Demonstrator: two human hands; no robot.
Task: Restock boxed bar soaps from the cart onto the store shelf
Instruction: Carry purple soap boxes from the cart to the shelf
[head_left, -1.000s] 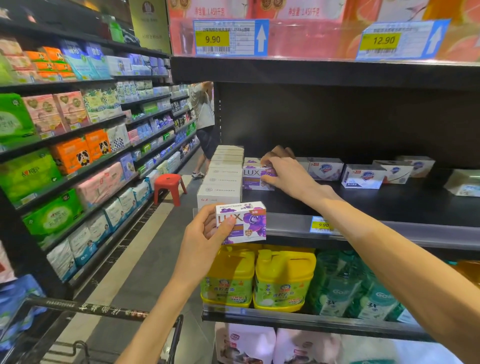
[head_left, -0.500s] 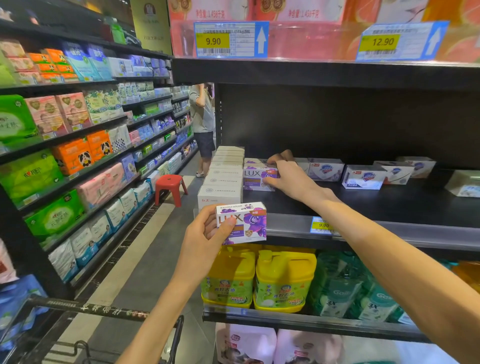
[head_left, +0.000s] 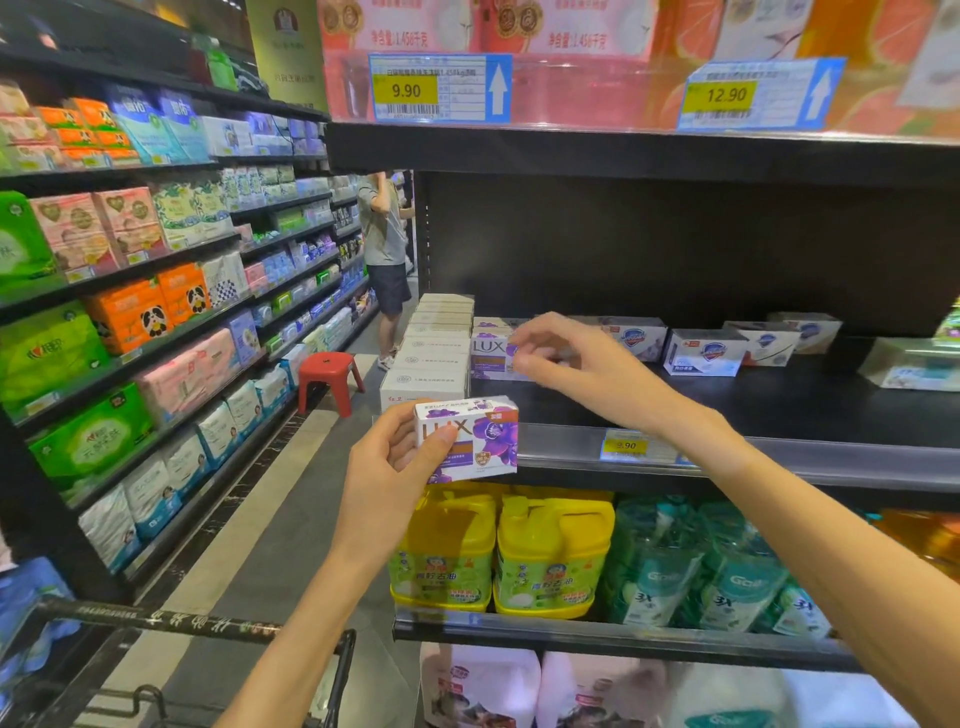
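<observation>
Landmark: you have a red stool (head_left: 329, 375) standing on the aisle floor.
Behind the stool: a person in a grey top and dark shorts (head_left: 385, 262).
Left of the stool: shelves of tissue packs (head_left: 124, 317).
Right of and below the stool: two yellow jugs (head_left: 501, 553), with green refill pouches (head_left: 696, 566) beside them.
High above the stool: a 9.90 price tag (head_left: 439, 88).

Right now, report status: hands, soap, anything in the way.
Left hand grips a LUX soap box at the shelf edge. Right hand open, by the shelved LUX box. Nothing blocking the spot.
</observation>
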